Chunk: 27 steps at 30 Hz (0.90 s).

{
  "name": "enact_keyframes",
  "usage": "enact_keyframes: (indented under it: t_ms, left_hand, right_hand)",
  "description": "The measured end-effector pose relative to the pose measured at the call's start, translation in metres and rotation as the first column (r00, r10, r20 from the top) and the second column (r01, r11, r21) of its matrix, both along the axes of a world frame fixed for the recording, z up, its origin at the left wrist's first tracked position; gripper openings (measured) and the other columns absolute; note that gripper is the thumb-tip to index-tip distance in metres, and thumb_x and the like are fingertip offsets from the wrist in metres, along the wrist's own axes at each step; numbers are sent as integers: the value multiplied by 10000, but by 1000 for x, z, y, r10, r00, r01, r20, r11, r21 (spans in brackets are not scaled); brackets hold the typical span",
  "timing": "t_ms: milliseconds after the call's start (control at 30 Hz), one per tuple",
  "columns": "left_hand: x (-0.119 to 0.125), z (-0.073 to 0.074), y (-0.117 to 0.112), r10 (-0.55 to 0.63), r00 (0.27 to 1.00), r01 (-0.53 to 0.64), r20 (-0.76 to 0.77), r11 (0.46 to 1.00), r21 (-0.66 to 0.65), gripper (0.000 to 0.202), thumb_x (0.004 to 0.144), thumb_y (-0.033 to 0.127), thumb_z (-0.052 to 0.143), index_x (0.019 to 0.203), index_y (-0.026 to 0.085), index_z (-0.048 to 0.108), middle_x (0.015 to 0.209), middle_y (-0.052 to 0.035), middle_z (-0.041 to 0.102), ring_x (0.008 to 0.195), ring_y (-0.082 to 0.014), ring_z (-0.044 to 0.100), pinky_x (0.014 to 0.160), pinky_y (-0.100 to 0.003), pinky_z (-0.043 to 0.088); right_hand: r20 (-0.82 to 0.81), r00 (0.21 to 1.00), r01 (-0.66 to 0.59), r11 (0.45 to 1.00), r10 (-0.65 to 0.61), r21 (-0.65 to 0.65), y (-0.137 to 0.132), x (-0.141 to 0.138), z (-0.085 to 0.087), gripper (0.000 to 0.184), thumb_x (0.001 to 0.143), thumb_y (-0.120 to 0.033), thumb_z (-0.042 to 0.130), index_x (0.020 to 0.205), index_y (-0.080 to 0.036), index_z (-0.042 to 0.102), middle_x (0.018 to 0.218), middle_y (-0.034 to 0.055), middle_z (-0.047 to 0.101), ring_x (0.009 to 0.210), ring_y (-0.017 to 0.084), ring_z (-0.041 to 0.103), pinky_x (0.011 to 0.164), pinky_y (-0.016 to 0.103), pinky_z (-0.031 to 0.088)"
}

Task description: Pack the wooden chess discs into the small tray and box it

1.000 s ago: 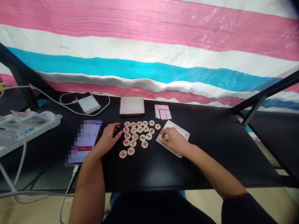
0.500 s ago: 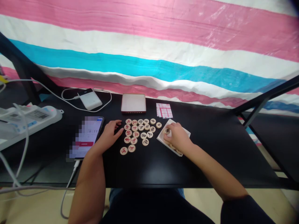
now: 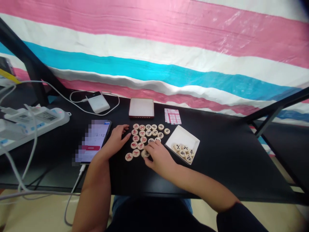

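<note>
Right hand point(image 3: 159, 158) narrows fingers on a flat xiangqi piece point(image 3: 145, 153), seemingly black-lettered; left hand point(image 3: 115, 140) lies open nearby.

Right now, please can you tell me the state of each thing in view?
Right hand: fingers on a black-marked xiangqi piece.
Left hand: open, beside the pieces.
Red-marked xiangqi pieces: lying flat, clustered.
White square dish: holding several pieces.
Smartphone: screen lit, cable plugged in.

Your xiangqi pieces point(image 3: 142, 139) are flat round wooden discs, all face-up. A mixed red- and black-marked cluster lies on the black table point(image 3: 212, 167); more black-marked discs point(image 3: 182, 153) touch in the white square tray point(image 3: 184, 133).
</note>
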<state>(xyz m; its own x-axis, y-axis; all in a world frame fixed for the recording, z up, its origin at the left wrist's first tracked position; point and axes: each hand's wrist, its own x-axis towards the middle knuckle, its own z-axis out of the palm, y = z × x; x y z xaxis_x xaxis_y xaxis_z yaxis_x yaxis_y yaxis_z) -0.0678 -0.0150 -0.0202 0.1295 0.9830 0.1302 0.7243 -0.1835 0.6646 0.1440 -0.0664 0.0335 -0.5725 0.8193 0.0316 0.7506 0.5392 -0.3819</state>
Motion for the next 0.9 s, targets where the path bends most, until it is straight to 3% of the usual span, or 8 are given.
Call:
enact_keyframes:
  t_ms: [100, 233, 533, 633, 767, 900]
  left_hand:
    - [0, -1, 1, 2, 1000, -2, -8, 1000, -2, 402, 796, 394, 444, 1092, 126, 489, 1021, -104, 533, 872, -213, 518, 841, -407, 445]
    - [0, -1, 3, 6, 1000, -6, -11, 1000, -2, 417, 792, 413, 447, 1086, 120, 497, 1012, -112, 542, 877, -225, 524, 835, -418, 449]
    - [0, -2, 3, 17, 1000, -17, 5, 1000, 21, 418, 779, 423, 452, 1073, 130, 502, 994, -103, 550, 849, -218, 528, 817, -424, 455]
    - [-1, -3, 4, 18, 1000, -17, -10, 1000, 15, 435, 778, 438, 447, 1075, 126, 501, 998, -105, 546, 852, -220, 526, 824, -427, 449]
    - [-3, -5, 7, -1, 1000, 1, -15, 1000, -1, 457, 773, 462, 449, 1086, 133, 494, 1013, -105, 543, 858, -221, 524, 821, -415, 451]
    - [-5, -10, 9, 4, 999, -3, -53, 1000, 17, 473, 770, 482, 444, 1084, 134, 500, 996, -105, 550, 839, -225, 531, 805, -412, 452]
  right_hand:
    - [-55, 990, 134, 990, -131, 51, 9, 20, 8, 230, 801, -234, 526, 996, -154, 618, 931, 75, 596, 897, 208, 455, 813, 315, 409]
    - [99, 929, 349, 932, -358, 96, 29, 44, 14, 248, 806, -258, 523, 999, -151, 637, 949, 100, 598, 893, 231, 453, 806, 336, 393]
    - [360, 870, 360, 933, -337, 3, 36, 49, 16, 187, 777, -249, 536, 856, -139, 663, 870, 111, 628, 902, 263, 490, 724, 325, 396]
    - [333, 877, 369, 929, -347, -2, 34, 48, 16, 210, 777, -272, 565, 908, -137, 659, 899, 112, 625, 910, 260, 491, 744, 330, 401]
    - [160, 890, 426, 904, -427, 43, 24, 63, 20, 332, 773, -354, 592, 1034, -151, 620, 932, 98, 616, 897, 246, 483, 787, 343, 404]
    - [53, 865, 496, 866, -499, 66, -1, 83, 22, 182, 775, -276, 592, 914, -172, 647, 887, 74, 615, 863, 233, 462, 779, 345, 408]
